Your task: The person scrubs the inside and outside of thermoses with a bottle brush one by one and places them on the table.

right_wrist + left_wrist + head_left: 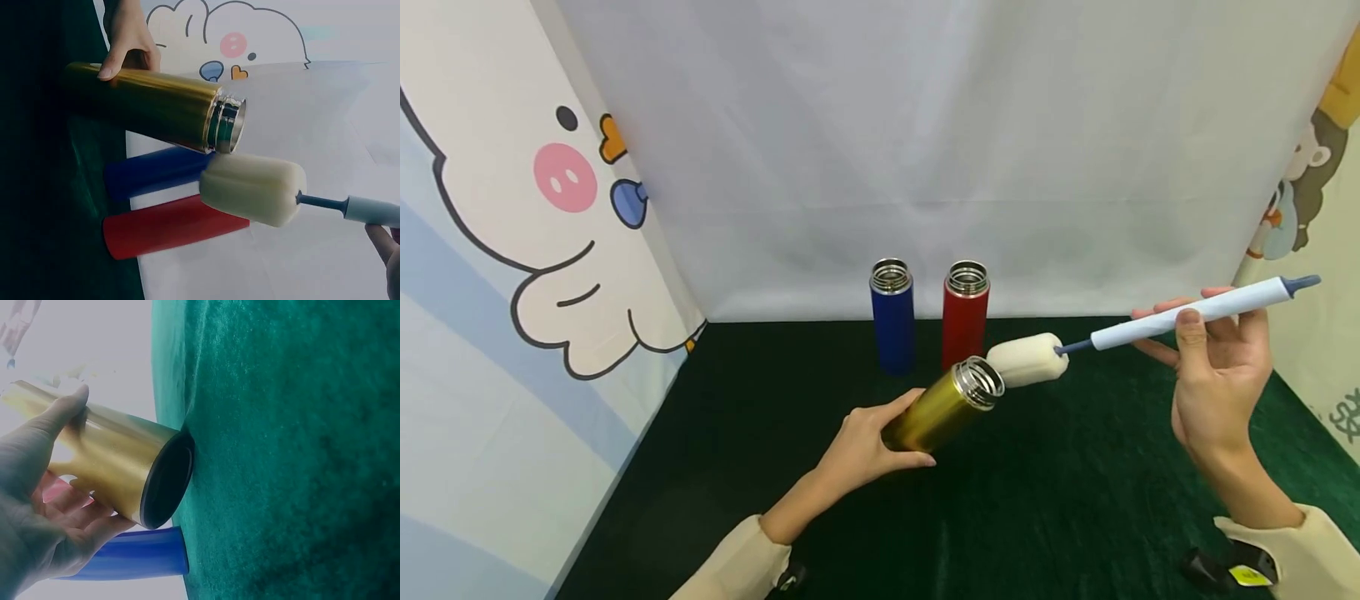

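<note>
My left hand (868,442) grips a gold bottle (936,412) near its base, thumb on one side and fingers on the other. The bottle leans to the right, its threaded steel mouth (979,382) uncovered; the left wrist view shows its dark base (169,481). My right hand (1221,375) holds a sponge bottle brush by its pale blue handle (1187,318), between thumb and fingers. The cream sponge head (1028,360) points left, right beside the bottle's mouth and outside it, as the right wrist view also shows.
A blue bottle (892,325) and a red bottle (964,321) stand upright and lidless at the back of the dark green cloth (760,500). Behind them hangs a pale curtain (925,125). Cartoon-printed panels flank the cloth, one at the left (490,333).
</note>
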Tool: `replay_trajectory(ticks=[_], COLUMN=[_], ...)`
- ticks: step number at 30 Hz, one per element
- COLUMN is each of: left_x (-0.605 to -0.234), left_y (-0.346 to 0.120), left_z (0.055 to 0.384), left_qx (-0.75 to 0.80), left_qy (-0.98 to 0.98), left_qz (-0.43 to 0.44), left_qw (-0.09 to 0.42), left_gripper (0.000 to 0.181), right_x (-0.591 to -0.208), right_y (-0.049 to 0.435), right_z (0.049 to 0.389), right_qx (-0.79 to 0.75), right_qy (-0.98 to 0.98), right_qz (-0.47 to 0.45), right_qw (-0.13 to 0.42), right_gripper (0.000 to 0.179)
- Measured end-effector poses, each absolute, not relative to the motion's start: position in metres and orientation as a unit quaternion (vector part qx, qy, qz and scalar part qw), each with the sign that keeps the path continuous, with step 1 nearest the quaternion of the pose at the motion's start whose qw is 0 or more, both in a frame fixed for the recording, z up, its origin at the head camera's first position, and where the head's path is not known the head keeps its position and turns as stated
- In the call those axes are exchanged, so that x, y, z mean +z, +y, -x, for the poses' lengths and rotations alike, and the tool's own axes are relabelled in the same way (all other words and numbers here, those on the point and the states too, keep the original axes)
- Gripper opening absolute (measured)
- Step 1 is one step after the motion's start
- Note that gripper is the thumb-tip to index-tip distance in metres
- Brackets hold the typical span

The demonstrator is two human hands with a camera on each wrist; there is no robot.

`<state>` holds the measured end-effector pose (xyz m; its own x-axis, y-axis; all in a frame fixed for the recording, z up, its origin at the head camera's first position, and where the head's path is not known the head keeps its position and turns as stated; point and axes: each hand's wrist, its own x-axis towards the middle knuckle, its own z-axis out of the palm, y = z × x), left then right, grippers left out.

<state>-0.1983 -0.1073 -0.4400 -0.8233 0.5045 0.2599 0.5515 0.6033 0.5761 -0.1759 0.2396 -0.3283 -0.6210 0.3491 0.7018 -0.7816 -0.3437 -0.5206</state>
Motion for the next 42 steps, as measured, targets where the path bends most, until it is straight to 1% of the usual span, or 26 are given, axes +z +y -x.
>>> replay_trajectory(ticks=[7,15,18,19,21,23,25,28,32,36,39,42], left_x=[-0.436,-0.434,-0.435,-0.436,-0.438,-0.44,-0.443,-0.447,-0.453,-0.455,-0.455,-0.456], left_y=[-0.107,-0.107,-0.107,-0.107,-0.105,-0.103,-0.101,-0.098,-0.094,-0.091,-0.091,-0.091], left_z=[0.202,0.197,0.197,0.197,0.199,0.199,0.199,0.199,0.2,0.2,0.197,0.195], left_qx=[-0.339,-0.403,-0.456,-0.48,-0.536,-0.579,-0.613,-0.64,-0.677,-0.699,-0.705,-0.709], left_qy=[-0.891,-0.87,-0.844,-0.83,-0.797,-0.767,-0.737,-0.705,-0.659,-0.63,-0.617,-0.605], left_qz=[0.301,0.284,0.283,0.28,0.261,0.233,0.207,0.193,0.194,0.186,0.181,0.186], left_qw=[0.028,0.01,-0.02,-0.04,-0.096,-0.149,-0.195,-0.236,-0.264,-0.284,-0.3,-0.31], left_gripper=[0.084,0.085,0.083,0.082,0.079,0.075,0.07,0.061,0.057,0.06,0.062,0.063], right_x=[-0.328,-0.324,-0.323,-0.323,-0.325,-0.328,-0.333,-0.344,-0.357,-0.37,-0.379,-0.387], right_y=[0.248,0.245,0.242,0.241,0.238,0.236,0.234,0.232,0.231,0.23,0.229,0.23], right_z=[0.167,0.167,0.169,0.17,0.173,0.176,0.179,0.183,0.19,0.196,0.198,0.197], right_qx=[0.776,0.791,0.819,0.831,0.854,0.872,0.893,0.92,0.959,0.973,0.971,0.964], right_qy=[-0.466,-0.444,-0.41,-0.397,-0.376,-0.372,-0.361,-0.344,-0.277,-0.223,-0.215,-0.227], right_qz=[-0.229,-0.23,-0.217,-0.207,-0.176,-0.144,-0.122,-0.098,-0.039,0.039,0.07,0.081], right_qw=[0.358,0.352,0.338,0.331,0.313,0.284,0.24,0.162,0.053,-0.038,-0.082,-0.108], right_gripper=[0.024,0.022,0.017,0.016,0.015,0.015,0.014,0.01,0.008,0.016,0.023,0.028])
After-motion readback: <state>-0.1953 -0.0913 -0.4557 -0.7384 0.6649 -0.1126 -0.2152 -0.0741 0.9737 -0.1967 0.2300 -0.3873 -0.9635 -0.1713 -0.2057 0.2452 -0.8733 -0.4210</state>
